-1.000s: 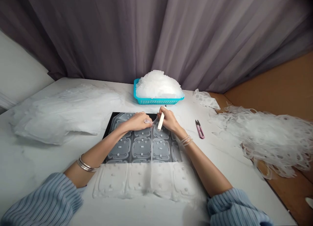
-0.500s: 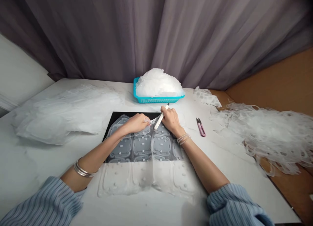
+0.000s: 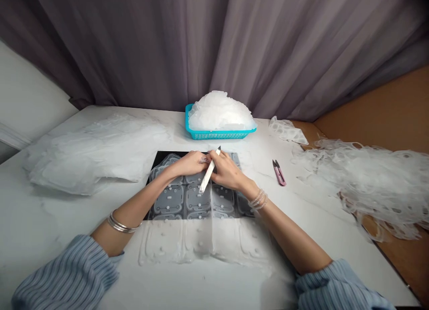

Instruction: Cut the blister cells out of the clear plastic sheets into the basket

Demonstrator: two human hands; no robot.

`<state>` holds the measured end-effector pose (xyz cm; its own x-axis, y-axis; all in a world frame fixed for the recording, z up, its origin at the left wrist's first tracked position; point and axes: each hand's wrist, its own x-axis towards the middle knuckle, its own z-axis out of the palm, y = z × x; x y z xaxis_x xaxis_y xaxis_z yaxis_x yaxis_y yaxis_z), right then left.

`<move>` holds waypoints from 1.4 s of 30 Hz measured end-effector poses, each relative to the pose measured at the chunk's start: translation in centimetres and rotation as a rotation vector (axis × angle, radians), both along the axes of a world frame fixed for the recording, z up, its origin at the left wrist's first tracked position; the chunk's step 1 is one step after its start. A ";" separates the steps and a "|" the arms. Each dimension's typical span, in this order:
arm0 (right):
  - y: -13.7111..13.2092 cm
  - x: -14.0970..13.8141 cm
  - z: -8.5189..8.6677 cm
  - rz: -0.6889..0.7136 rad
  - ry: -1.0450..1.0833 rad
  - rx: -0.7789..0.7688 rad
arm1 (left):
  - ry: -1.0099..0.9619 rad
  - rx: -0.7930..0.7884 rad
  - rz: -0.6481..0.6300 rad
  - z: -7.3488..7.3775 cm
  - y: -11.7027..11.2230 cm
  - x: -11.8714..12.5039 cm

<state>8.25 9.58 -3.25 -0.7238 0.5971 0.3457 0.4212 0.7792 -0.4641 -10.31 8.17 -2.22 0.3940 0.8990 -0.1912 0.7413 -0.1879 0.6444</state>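
A clear moulded plastic sheet with rows of rounded rectangular panels lies over a black mat; its near part rests on the white table. My left hand is closed at the far part of the sheet, fingers pinched on its plastic. Touching it, my right hand is closed too, holding a craft knife with a white-wrapped handle across its thumb side. The knife's dark tip points away from me. Just what the fingertips grip is hidden where the hands meet.
Behind the hands stands a turquoise basket heaped with white translucent pieces. Stacked plastic sheets lie at left. Pink thread snips lie at right, before a tangle of cut-out plastic scraps and cardboard.
My right hand has moved left with the knife and now meets my left hand. The strip of plastic stretched between the hands no longer shows. The view has shifted slightly.
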 end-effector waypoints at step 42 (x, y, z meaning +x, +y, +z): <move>0.4 1.5 -0.4 0.019 0.014 -0.134 | -0.304 -0.093 -0.081 1.3 -1.1 0.3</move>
<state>9.76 10.02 -3.62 -0.7311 0.6250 0.2737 0.3998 0.7175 -0.5704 -10.01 7.11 -0.90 0.5155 0.8464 -0.1335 0.4976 -0.1689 0.8508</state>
